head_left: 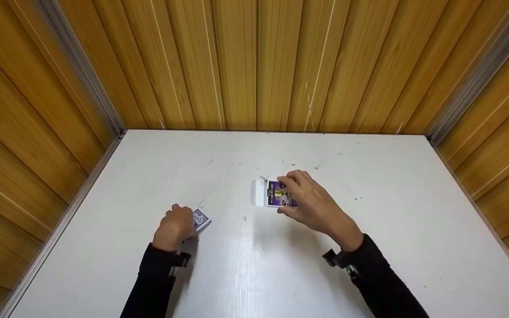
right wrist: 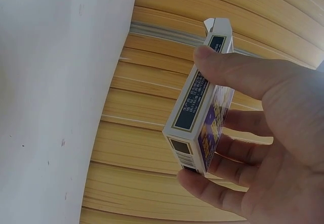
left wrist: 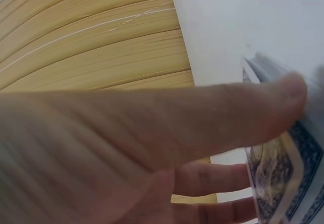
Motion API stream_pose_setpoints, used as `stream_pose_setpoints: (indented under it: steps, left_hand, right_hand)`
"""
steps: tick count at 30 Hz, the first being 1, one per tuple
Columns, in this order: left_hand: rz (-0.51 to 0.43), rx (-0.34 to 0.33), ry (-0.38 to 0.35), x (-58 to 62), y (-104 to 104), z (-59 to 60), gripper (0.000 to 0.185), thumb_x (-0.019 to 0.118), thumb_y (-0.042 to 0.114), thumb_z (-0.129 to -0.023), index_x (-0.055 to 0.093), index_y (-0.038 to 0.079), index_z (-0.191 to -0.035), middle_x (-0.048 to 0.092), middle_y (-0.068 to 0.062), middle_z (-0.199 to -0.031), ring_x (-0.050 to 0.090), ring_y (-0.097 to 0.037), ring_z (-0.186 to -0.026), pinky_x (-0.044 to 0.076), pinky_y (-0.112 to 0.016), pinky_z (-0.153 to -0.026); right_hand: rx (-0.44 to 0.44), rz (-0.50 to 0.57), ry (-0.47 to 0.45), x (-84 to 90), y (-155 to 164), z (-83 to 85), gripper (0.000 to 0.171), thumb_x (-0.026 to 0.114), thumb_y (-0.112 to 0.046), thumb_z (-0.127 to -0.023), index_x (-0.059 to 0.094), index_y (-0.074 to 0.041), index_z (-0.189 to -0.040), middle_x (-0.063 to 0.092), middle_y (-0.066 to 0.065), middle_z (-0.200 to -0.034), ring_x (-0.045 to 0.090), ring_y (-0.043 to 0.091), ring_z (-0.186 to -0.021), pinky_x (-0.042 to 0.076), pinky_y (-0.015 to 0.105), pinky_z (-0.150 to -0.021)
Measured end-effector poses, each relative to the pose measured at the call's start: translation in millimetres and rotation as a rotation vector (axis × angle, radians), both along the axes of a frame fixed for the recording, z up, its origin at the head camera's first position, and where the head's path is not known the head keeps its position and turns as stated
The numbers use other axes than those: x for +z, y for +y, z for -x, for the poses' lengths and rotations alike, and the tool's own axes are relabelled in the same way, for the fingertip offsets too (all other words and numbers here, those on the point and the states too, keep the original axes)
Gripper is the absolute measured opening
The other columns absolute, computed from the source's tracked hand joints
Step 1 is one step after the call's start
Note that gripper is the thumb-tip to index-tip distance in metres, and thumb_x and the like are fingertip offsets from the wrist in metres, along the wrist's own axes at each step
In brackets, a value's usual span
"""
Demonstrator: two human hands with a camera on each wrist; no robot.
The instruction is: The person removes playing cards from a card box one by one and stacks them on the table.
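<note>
My left hand [head_left: 175, 227] grips a stack of playing cards [head_left: 200, 219] low over the left part of the table. Their blue-and-white patterned backs show in the head view. In the left wrist view the thumb lies across the cards [left wrist: 273, 178], with fingers on the far side; some cards are fanned apart. My right hand [head_left: 314, 201] holds a white and purple card box [head_left: 276, 195] above the middle of the table. Its white end flap [head_left: 259, 193] stands open toward the left. Thumb and fingers pinch the box [right wrist: 195, 102] by its narrow sides; its inside is hidden.
A white table [head_left: 237, 274] with small dark marks and scuffs lies under both hands. Yellow wood-look panels [head_left: 254, 66] rise along its back and both sides, with grey metal posts [head_left: 82, 66] at the rear corners.
</note>
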State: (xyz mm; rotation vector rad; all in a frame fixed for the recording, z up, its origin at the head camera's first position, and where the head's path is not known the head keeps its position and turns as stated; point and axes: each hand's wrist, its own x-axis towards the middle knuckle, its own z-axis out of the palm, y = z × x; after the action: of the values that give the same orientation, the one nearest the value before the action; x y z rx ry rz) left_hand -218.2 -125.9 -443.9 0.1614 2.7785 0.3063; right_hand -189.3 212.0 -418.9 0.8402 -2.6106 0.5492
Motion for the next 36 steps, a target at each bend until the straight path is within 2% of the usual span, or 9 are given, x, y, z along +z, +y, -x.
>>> stream_pose_setpoints:
  steps: [7, 18, 26, 31, 36]
  left_hand:
    - [0.016, -0.007, 0.004, -4.8, 1.5, 1.2, 0.033, 0.078, -0.002, -0.074, 0.061, -0.016, -0.099, 0.048, -0.024, -0.095, 0.052, -0.038, -0.092, 0.053, -0.051, -0.081]
    - [0.040, -0.024, 0.010, -8.1, 3.4, 0.5, 0.040, 0.070, -0.004, -0.074, 0.056, -0.022, -0.107, 0.049, -0.029, -0.100, 0.051, -0.042, -0.097, 0.051, -0.053, -0.086]
    - [0.017, -0.002, 0.043, -11.4, 5.3, -3.7, 0.036, 0.069, -0.006, -0.073, 0.056, -0.020, -0.104, 0.048, -0.026, -0.096, 0.051, -0.041, -0.096, 0.052, -0.052, -0.085]
    - [0.004, 0.017, 0.056, -13.3, 5.2, -6.3, 0.042, 0.074, -0.002, -0.072, 0.055, -0.020, -0.105, 0.048, -0.025, -0.096, 0.050, -0.039, -0.095, 0.052, -0.052, -0.083]
    - [0.003, 0.043, 0.035, -14.3, 4.4, -6.6, 0.048, 0.078, 0.002, -0.073, 0.054, -0.021, -0.107, 0.046, -0.024, -0.098, 0.049, -0.038, -0.096, 0.052, -0.051, -0.084]
  right_hand:
    - [0.001, 0.002, -0.010, -0.1, -0.2, 0.3, 0.068, 0.091, -0.025, -0.080, 0.059, 0.001, -0.135, 0.057, 0.013, -0.125, 0.055, 0.024, -0.108, 0.052, 0.037, -0.088]
    - [-0.008, -0.009, -0.014, -1.1, -0.6, 1.0, 0.067, 0.091, -0.025, -0.081, 0.059, -0.001, -0.134, 0.057, 0.013, -0.125, 0.055, 0.024, -0.109, 0.052, 0.038, -0.088]
    - [-0.001, -0.012, -0.013, -2.5, -1.1, 0.9, 0.066, 0.091, -0.024, -0.081, 0.059, 0.000, -0.134, 0.057, 0.013, -0.125, 0.055, 0.025, -0.108, 0.051, 0.038, -0.087]
    - [-0.003, -0.013, -0.011, -3.5, -1.4, 0.0, 0.067, 0.091, -0.025, -0.081, 0.059, 0.000, -0.134, 0.057, 0.013, -0.125, 0.054, 0.025, -0.109, 0.051, 0.038, -0.087]
    - [-0.003, -0.011, -0.010, -5.0, -1.6, -0.6, 0.067, 0.091, -0.025, -0.081, 0.059, 0.000, -0.135, 0.057, 0.013, -0.125, 0.055, 0.025, -0.109, 0.051, 0.038, -0.087]
